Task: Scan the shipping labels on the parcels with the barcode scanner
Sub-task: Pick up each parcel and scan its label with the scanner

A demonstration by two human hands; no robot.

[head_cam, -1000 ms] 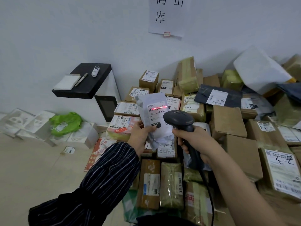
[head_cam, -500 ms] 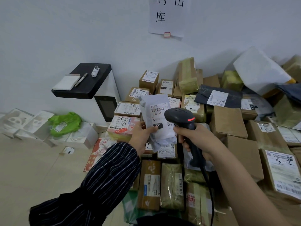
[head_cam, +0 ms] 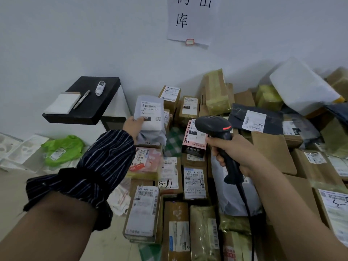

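At about ten o'clock from the centre of the view, the left hand (head_cam: pixel 133 127) grips a pale grey mailer bag (head_cam: pixel 150 119) by its left edge, thumb on the front, holding it upright above the heap of parcels (head_cam: pixel 190 178). The bag's shipping label (head_cam: pixel 150 111) faces the camera, with a barcode along its top and a black block printed 231 at its lower left. A dark striped sleeve (head_cam: pixel 98 166) covers that forearm, bunched toward the elbow.

At three o'clock from the bag, well apart from it, the right hand (head_cam: pixel 231 153) is clenched around the handle of a black barcode scanner (head_cam: pixel 216 127). The scanner head points toward nine o'clock, with a red light on its side, and its cable (head_cam: pixel 246 208) hangs down toward six o'clock.

Between the two hands, a pink box (head_cam: pixel 194 140) marked 070 stands among brown cartons and taped packets.

At ten o'clock from the left hand, a black worktop (head_cam: pixel 105 102) carries a white pad (head_cam: pixel 63 103), a pen (head_cam: pixel 82 99) and a small white device (head_cam: pixel 99 87). At eight o'clock on the floor lies a green bag (head_cam: pixel 62 149). A paper sign (head_cam: pixel 192 19) hangs on the wall at twelve o'clock.
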